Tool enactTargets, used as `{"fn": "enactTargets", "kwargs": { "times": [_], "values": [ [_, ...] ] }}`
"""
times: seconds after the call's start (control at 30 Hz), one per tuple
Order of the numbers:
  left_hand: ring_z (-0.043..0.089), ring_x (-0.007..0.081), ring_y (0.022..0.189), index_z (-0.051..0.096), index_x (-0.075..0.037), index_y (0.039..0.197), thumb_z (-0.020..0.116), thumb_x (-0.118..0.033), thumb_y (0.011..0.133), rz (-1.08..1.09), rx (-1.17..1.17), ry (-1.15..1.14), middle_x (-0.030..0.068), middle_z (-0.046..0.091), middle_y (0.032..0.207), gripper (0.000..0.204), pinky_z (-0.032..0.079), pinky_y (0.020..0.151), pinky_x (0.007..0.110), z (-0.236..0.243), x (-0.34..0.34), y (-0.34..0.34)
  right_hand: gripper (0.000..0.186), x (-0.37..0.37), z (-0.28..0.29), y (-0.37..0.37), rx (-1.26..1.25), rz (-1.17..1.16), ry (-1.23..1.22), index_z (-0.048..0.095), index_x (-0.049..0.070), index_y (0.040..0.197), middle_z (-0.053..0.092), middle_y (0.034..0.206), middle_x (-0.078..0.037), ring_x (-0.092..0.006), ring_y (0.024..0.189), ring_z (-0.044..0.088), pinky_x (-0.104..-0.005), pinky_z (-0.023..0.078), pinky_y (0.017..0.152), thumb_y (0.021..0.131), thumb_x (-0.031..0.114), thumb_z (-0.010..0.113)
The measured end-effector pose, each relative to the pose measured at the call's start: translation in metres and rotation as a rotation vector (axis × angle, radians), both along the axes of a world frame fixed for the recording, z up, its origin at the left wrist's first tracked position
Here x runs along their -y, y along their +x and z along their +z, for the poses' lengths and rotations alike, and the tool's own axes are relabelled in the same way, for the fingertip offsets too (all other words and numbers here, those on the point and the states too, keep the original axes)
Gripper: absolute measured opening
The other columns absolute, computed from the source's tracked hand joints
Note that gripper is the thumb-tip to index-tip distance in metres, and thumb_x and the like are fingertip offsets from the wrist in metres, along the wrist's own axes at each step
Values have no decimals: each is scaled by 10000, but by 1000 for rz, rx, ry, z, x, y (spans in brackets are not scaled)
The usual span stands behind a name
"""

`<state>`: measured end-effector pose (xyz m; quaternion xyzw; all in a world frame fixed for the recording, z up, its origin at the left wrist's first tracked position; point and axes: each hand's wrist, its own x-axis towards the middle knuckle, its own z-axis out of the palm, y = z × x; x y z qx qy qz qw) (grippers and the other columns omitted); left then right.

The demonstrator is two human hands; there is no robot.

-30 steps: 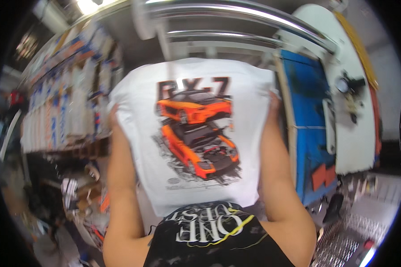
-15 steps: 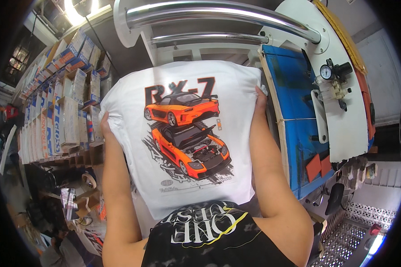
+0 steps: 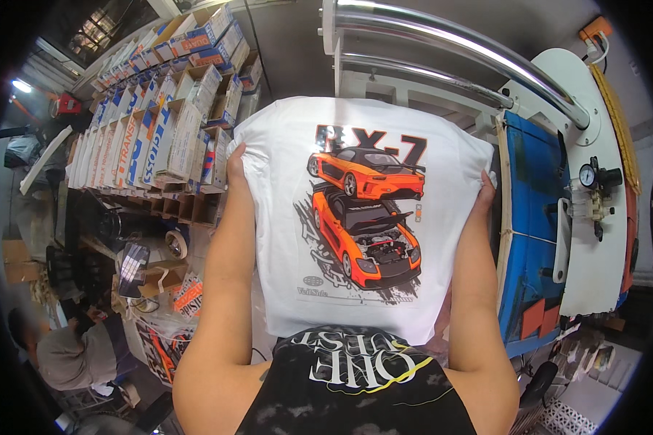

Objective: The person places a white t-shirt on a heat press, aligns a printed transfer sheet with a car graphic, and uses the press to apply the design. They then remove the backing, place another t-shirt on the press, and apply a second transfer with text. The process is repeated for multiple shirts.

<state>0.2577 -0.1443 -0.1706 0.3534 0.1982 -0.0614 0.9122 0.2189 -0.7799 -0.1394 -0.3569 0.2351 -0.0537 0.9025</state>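
Observation:
A white T-shirt (image 3: 276, 217) is spread out in front of me, printed with dark lettering above two orange sports cars on grey splashes. My left hand (image 3: 236, 161) grips its upper left edge, fingers partly hidden in the bunched cloth. At the upper right edge, my right hand (image 3: 485, 190) has hold of the fabric too, with some fingertips out of sight. The shirt's lower end reaches my black printed top (image 3: 348, 406).
Behind the shirt is a white press with chrome rails (image 3: 428, 76); a blue padded board (image 3: 530, 188) and gauge (image 3: 588, 176) flank it right. Cardboard boxes (image 3: 145, 130) fill the left shelves. A seated person (image 3: 72, 355) is at lower left.
The surroundings, shirt and both hands have shifted rightward in the picture, showing more of the left side and the seated person. Both hands still grip the shirt. The oldest frame is blurred.

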Motion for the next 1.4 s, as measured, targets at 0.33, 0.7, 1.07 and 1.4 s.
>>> {"fn": "enactTargets", "kwargs": {
  "times": [0.33, 0.7, 1.07, 1.4],
  "values": [
    [641, 323, 1150, 551, 25, 1349, 598, -259, 994, -114, -137, 673, 198, 639, 1291, 457, 519, 973, 419, 21, 21, -51, 449, -23, 22, -28, -181, 205, -473, 609, 4, 1277, 670, 1244, -161, -322, 1085, 674, -430, 525, 975, 996, 354, 613],
    [588, 373, 1192, 700, -35, 1013, 688, -26, 824, -127, 735, 1687, 167, 653, 1194, 190, 423, 1059, 516, 101, 110, -331, 98, -74, 162, -315, 119, -343, -2080, 678, 23, 962, 704, 1031, -157, -348, 1001, 654, -432, 515, 923, 873, 55, 701],
    [573, 348, 1221, 736, -57, 1057, 728, -100, 822, -121, 787, 1800, 129, 688, 1195, 239, 404, 1082, 489, 101, 130, -338, 456, 125, 241, -356, -295, -289, -2482, 686, -28, 1025, 677, 967, -221, -429, 947, 613, -491, 471, 863, 1040, 396, 520],
    [592, 343, 1189, 734, -51, 1016, 749, -110, 802, -51, 851, 1778, 126, 697, 1173, 222, 448, 1037, 452, 96, 131, -339, 443, 147, 229, -359, -307, -231, -2391, 670, -6, 1119, 638, 1176, -212, -435, 1180, 508, -527, 357, 1048, 1034, 403, 526]
  ]
}}
